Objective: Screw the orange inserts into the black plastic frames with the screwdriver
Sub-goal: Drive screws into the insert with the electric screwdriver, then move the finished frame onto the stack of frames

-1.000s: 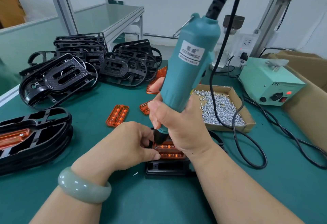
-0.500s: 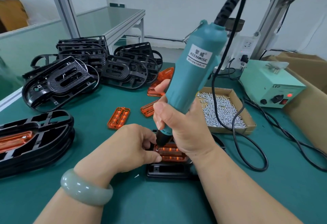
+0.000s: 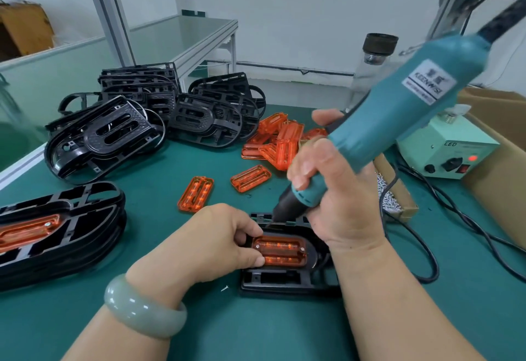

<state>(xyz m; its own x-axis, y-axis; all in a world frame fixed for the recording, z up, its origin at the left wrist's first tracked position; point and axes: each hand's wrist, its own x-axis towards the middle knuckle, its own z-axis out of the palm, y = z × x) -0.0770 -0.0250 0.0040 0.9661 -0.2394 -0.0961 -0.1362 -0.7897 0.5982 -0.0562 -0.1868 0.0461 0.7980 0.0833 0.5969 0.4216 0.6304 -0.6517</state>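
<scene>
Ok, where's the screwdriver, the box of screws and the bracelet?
screwdriver (image 3: pixel 398 121), head view, middle of its teal body.
box of screws (image 3: pixel 405 201), head view, its cardboard wall.
bracelet (image 3: pixel 142 312), head view, top of the pale green band.

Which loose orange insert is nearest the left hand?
The lone insert just beyond the left hand; the other loose insert and the pile lie farther right.

Teal screwdriver (image 3: pixel 398 121), orange inserts (image 3: pixel 280 252), black frames (image 3: pixel 105 135), green mat (image 3: pixel 159 189), pale-green bracelet (image 3: pixel 143 308).
</scene>
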